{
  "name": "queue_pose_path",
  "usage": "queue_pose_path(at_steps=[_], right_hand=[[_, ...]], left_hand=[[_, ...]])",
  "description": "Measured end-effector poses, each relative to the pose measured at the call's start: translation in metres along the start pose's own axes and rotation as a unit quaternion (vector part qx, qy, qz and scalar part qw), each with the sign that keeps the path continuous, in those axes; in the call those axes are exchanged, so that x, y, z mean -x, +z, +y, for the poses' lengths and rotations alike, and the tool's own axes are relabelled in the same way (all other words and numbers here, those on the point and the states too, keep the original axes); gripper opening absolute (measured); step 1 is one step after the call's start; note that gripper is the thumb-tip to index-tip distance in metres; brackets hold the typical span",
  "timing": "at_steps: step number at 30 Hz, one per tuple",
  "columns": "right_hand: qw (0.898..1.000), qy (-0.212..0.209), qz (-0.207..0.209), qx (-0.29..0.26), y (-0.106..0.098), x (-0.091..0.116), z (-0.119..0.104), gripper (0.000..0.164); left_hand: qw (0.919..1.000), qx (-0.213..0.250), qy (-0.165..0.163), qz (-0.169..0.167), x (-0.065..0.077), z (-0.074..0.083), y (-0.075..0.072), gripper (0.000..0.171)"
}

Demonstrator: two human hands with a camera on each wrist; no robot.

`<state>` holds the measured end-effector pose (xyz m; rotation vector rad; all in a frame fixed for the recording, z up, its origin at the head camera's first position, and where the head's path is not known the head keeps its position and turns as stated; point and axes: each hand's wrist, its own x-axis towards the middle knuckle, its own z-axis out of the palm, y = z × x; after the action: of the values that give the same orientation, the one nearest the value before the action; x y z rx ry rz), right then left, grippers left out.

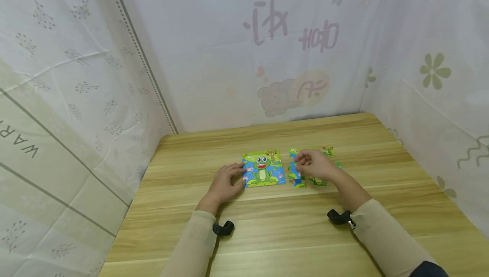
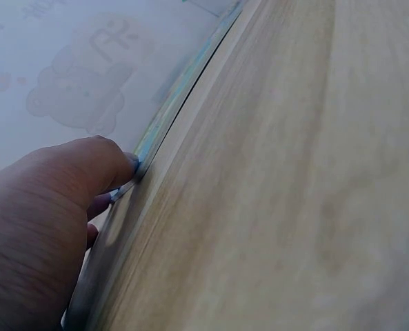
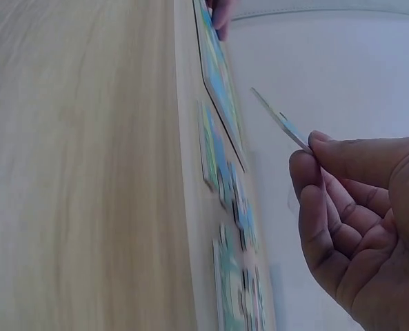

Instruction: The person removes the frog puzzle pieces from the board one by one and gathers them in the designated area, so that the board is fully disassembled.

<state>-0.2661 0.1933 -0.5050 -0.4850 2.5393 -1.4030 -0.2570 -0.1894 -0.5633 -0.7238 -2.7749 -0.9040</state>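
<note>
A square frog picture puzzle lies flat on the table, showing a green frog against blue. At its left edge rests my left hand, thumb and fingers spread apart; in the left wrist view the left thumb touches the puzzle's edge. My right hand is over a group of loose pieces to the right of it. Thumb and index finger pinch a thin puzzle piece, seen edge-on above the table in the right wrist view. Loose puzzle pieces lie partly hidden beneath the right hand.
The wooden table has its back edge against a patterned white curtain. More curtain hangs on the left and right sides. Each wrist wears a black band-mounted device.
</note>
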Motion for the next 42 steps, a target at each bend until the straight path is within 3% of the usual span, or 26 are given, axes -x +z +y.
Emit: queue_pose_path(at_steps=[42], right_hand=[[0.998,0.042,0.022,-0.04,-0.068,0.069,0.06,0.03]], left_hand=[[0.9999,-0.004,-0.003,-0.009,0.001,0.0,-0.001,0.043]])
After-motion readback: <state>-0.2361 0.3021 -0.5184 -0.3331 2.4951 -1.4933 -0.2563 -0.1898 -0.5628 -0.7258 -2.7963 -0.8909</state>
